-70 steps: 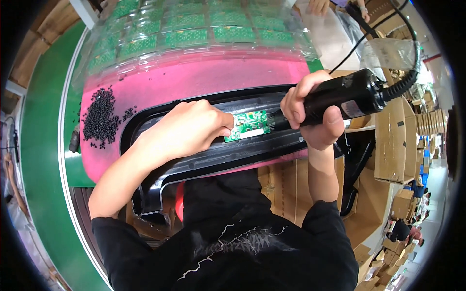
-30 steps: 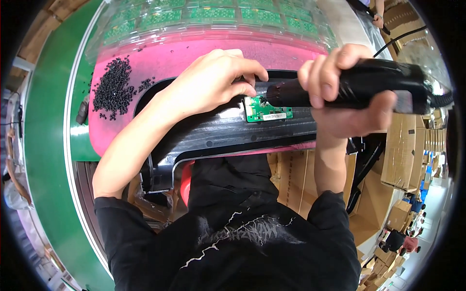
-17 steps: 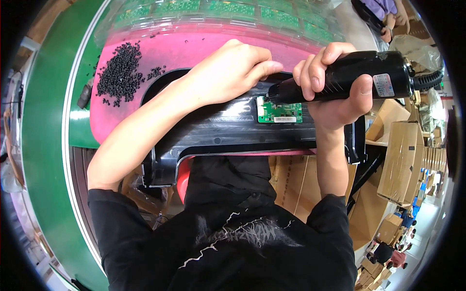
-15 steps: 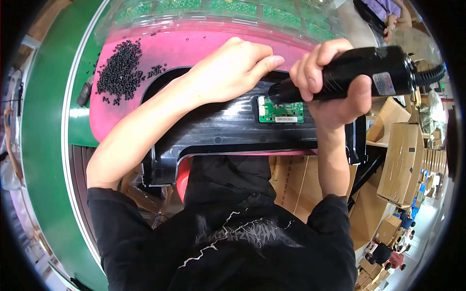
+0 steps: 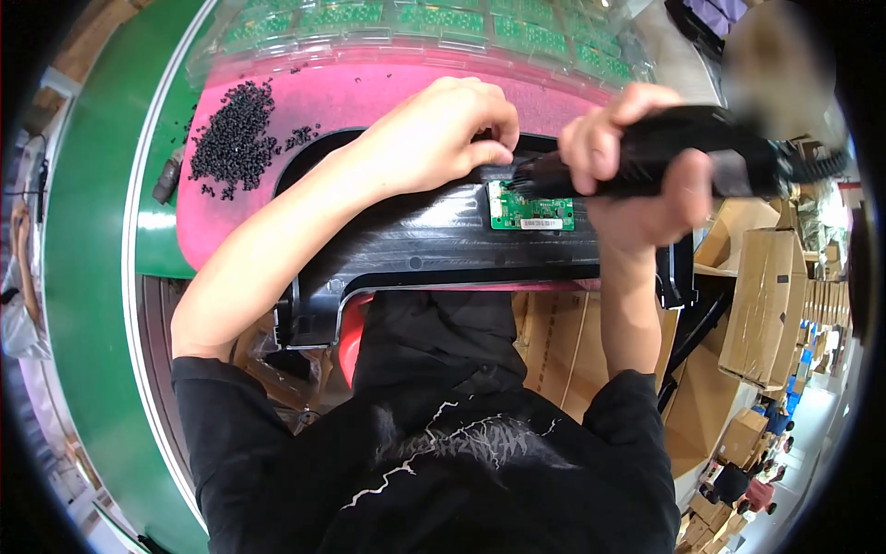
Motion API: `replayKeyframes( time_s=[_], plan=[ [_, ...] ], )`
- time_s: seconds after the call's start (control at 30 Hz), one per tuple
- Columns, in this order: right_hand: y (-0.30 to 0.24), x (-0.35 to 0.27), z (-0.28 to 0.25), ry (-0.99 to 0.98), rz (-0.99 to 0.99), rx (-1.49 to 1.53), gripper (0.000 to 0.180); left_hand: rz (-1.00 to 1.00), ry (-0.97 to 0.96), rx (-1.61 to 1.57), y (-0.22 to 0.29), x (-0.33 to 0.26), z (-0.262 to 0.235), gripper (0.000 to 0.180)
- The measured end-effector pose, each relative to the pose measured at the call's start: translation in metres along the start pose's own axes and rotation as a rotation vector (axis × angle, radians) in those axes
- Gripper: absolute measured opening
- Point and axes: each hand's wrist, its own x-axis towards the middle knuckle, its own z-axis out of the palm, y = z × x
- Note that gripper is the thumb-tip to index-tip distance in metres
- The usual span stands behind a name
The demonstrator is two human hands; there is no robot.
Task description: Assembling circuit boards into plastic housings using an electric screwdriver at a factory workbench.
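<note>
A black power screwdriver [image 5: 678, 148] lies tilted in my right hand [image 5: 632, 220], fingers and thumb wrapped round its body. Its tip points left, over the upper edge of a small green circuit board [image 5: 528, 212] with white connectors and a white label. The board rests in a long, curved black plastic housing [image 5: 415, 242]. My left hand [image 5: 441, 129] reaches across the housing, fingers curled and thumb close to the forefinger, just left of the screwdriver's tip. Whether anything small is between those fingers is hidden. The screwdriver is smeared by motion.
Small black screws [image 5: 233, 138] are heaped on the pink mat [image 5: 208, 226] at the left. Behind the mat stand clear plastic trays [image 5: 443, 42] of green boards. A dark lump [image 5: 166, 180] lies on the green table [image 5: 88, 277]. Cardboard boxes [image 5: 761, 305] stand at the right.
My left thumb and fingertips have shifted slightly left and down. The screwdriver's rear end has dipped a little, and its body is now blurred. A blurred brownish shape has appeared at the upper right.
</note>
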Motion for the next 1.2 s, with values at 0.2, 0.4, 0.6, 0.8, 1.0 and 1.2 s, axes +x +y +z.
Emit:
replayKeyframes(
  time_s=[0.2,0.4,0.6,0.8,1.0,1.2],
  plan=[
    [-0.032,0.009,0.001,-0.018,-0.302,0.136,0.074,0.055,-0.019,-0.008,0.005,-0.001,0.002,0.017],
    [-0.037,0.003,0.000,-0.024,-0.283,0.153,0.074,-0.019,-0.036,-0.192,0.006,-0.001,-0.002,0.018],
    [-0.029,-0.001,-0.001,-0.024,-0.253,0.155,0.072,-0.030,-0.140,-0.093,0.005,-0.001,0.001,0.027],
    [-0.013,-0.014,-0.003,-0.064,-0.006,0.154,0.069,-0.020,-0.153,0.003,0.005,-0.001,0.002,0.031],
    [-0.008,-0.014,-0.001,-0.074,0.020,0.169,0.064,-0.027,-0.147,0.007,0.004,-0.002,0.001,0.024],
    [-0.014,-0.019,0.010,-0.006,0.084,0.044,0.067,-0.032,-0.166,-0.021,0.005,-0.002,0.000,0.019]
  ],
)
